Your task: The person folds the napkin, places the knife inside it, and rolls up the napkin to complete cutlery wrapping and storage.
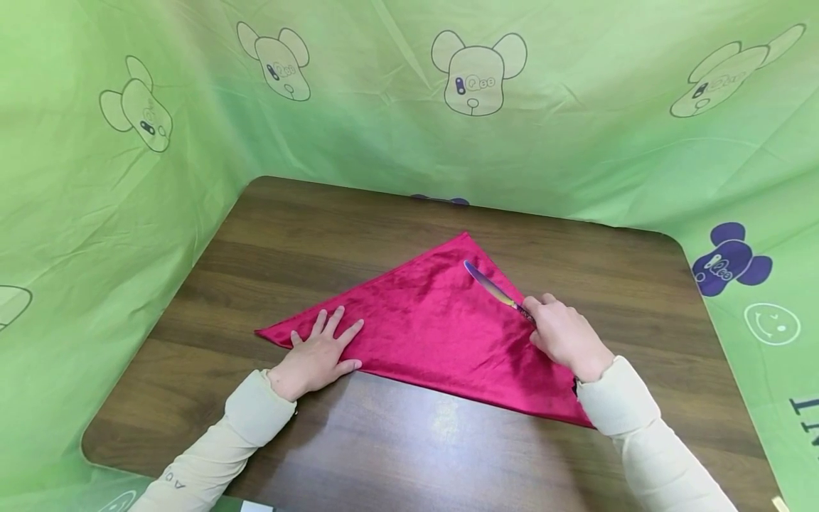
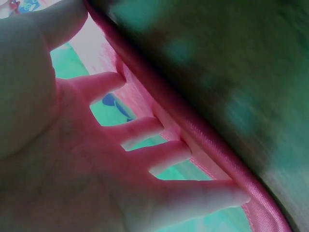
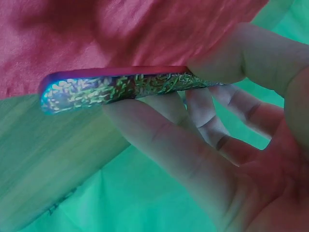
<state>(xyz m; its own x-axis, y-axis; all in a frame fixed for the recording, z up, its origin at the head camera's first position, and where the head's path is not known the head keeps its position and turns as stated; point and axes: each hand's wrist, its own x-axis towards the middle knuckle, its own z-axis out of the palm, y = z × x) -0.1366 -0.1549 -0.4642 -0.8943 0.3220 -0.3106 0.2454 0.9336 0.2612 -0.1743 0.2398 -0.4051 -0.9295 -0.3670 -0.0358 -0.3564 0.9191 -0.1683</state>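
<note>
A crimson satin napkin (image 1: 435, 327), folded into a triangle, lies on the wooden table with one point facing away from me. My left hand (image 1: 318, 358) rests on its left part, fingers spread and straight, the thumb along the near folded edge. Above the right part of the cloth, my right hand (image 1: 567, 336) holds a table knife (image 1: 489, 284) by its handle. The shiny, rainbow-tinted blade points up and left toward the far corner. In the right wrist view, the patterned handle (image 3: 96, 91) is pinched between thumb and fingers.
The brown wooden table (image 1: 269, 235) has rounded corners and reaches out on all sides of the napkin. Green fabric (image 1: 384, 121) printed with bear heads hangs behind it and at both sides. A small white item (image 1: 256, 506) shows at the near edge.
</note>
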